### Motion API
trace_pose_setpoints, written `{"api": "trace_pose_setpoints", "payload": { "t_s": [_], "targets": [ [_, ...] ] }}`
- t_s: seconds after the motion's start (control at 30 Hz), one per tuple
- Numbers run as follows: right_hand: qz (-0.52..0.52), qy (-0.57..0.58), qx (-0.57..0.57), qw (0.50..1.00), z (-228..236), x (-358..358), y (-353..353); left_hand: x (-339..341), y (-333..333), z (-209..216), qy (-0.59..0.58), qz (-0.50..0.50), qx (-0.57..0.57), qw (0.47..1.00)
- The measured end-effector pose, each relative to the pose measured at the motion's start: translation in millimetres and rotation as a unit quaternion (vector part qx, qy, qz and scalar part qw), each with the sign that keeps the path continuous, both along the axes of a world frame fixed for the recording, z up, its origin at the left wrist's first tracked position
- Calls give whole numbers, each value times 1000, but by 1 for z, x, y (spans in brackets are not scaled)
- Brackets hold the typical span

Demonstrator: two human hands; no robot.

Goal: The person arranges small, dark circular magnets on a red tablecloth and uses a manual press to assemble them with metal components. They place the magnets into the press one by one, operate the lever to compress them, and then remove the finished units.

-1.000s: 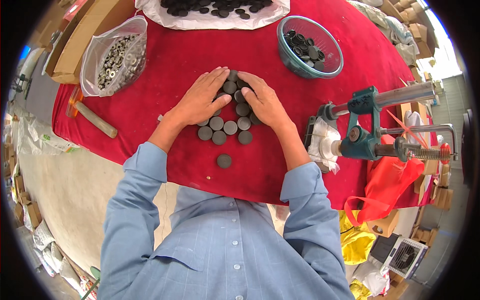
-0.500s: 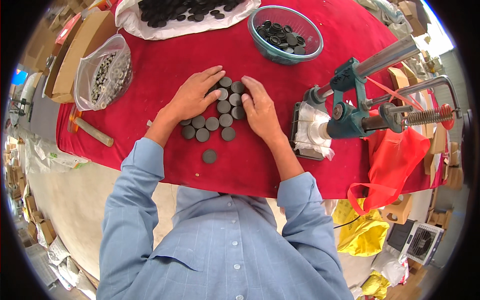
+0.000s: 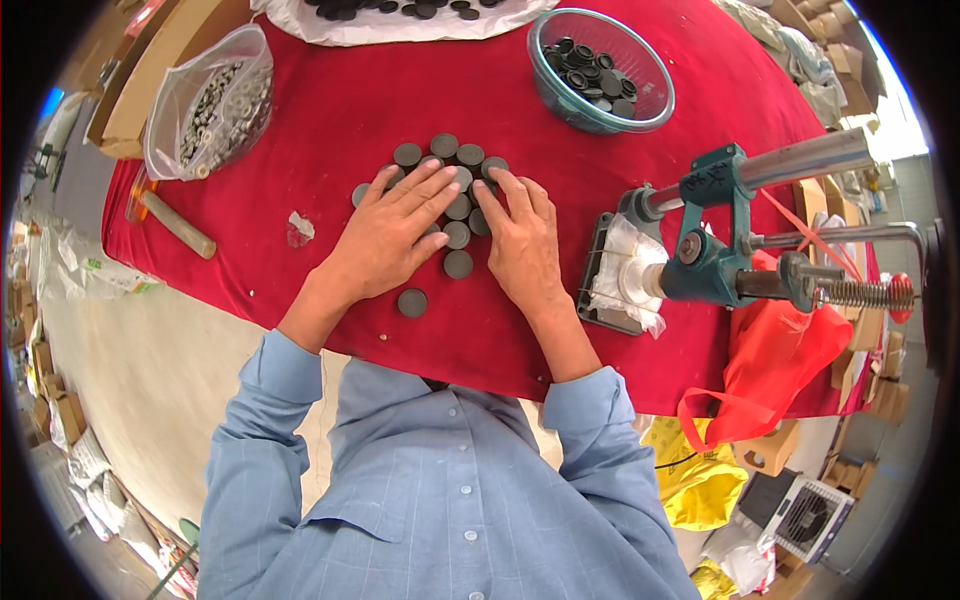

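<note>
Several round black discs (image 3: pixel 457 207) lie in a loose cluster on the red cloth in front of me. My left hand (image 3: pixel 395 235) is spread flat over the left part of the cluster and hides some discs. On the cluster's right side rests my right hand (image 3: pixel 524 238), its fingers stretched out and its fingertips at the edge discs. Neither hand grips anything that I can see. One disc (image 3: pixel 412 303) lies apart, nearer to me, below my left hand.
A hand press (image 3: pixel 705 245) stands on the right, beside a red bag (image 3: pixel 775 375). A clear tub (image 3: pixel 660 115) of black caps is at the back. On the left are a plastic bag (image 3: pixel 160 150) of small metal parts and a wooden-handled tool (image 3: pixel 180 225).
My left hand has moved from the cluster's upper left edge down over the discs. The cluster is rearranged, with discs now beyond my fingertips. The view has shifted slightly.
</note>
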State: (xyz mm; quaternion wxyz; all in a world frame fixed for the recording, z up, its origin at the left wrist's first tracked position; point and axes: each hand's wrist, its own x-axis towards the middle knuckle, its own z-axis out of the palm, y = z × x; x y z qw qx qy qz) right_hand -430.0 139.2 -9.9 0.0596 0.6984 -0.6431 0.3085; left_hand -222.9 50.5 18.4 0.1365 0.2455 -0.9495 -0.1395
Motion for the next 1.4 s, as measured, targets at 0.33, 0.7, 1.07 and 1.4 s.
{"api": "trace_pose_setpoints", "payload": {
  "t_s": [0.33,0.7,1.07,1.4],
  "targets": [
    [-23,148,-29,988,4,15,-12,-2,-1,-9,-1,-10,-13,1000],
    [-47,129,-20,990,-1,19,-11,-4,-4,-16,21,0,-45,999],
    [-74,73,10,995,-4,24,1,-5,0,-15,19,40,-60,997],
    [-117,-162,-7,980,-11,-5,39,-7,-13,-15,-7,2,-93,996]
  ]
}}
